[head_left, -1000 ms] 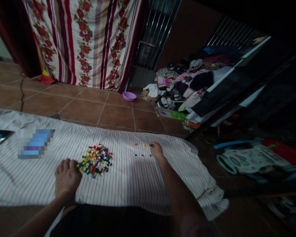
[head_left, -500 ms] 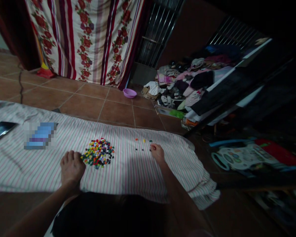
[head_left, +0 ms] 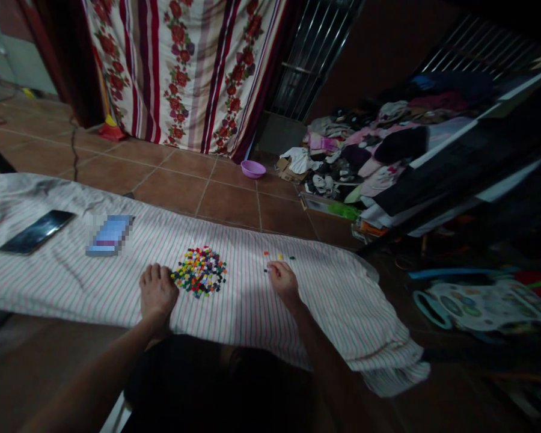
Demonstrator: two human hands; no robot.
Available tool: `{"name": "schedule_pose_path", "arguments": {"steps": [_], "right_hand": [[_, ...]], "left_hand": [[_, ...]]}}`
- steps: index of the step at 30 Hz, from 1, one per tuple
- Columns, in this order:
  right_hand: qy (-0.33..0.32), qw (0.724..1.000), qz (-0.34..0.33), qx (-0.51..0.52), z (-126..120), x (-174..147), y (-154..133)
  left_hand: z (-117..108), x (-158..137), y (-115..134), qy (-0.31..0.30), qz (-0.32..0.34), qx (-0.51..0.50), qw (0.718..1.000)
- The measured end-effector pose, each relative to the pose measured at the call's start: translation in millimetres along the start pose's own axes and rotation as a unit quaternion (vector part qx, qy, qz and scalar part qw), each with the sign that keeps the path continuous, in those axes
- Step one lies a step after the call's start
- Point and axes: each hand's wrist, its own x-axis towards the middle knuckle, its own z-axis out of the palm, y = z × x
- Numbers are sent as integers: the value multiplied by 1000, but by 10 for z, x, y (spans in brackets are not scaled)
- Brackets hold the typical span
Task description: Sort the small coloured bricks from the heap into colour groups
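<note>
Hands working at bead pile on striped cloth.
Left hand [head_left: 157, 293] is resting curled, touching the bead pile [head_left: 199, 271]; right hand [head_left: 281, 279], fingers bunched, is lying beside a few loose beads [head_left: 278, 257].

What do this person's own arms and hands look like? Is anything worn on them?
Both forearms are bare, with no sleeve in view. The left hand and right hand are bare too: no gloves, and no ring, watch or bracelet that the dim light lets me see. Dark clothing shows low between the arms.

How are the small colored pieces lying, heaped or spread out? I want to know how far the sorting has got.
Mostly heaped: the pile of colored pieces sits by the left hand; a few separate pieces lie beside the right hand.
</note>
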Motion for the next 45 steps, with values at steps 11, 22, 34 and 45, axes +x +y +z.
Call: {"name": "schedule_pose_path", "arguments": {"steps": [11,22,34,45], "right_hand": [[-140,987,-41,66,809,-629,-960],[-90,995,-36,-17,910,-722,-1039],[-82,995,3,-51,962,-682,-1197],[-99,993,16,-64,929,-688,-1212]], "left_hand": [[22,-8,-8,9,-4,-7,1000],[44,-8,-28,3,-12,-24,1000],[7,-7,-18,3,-10,-27,1000],[-47,-19,-3,1,0,5,1000]]}}
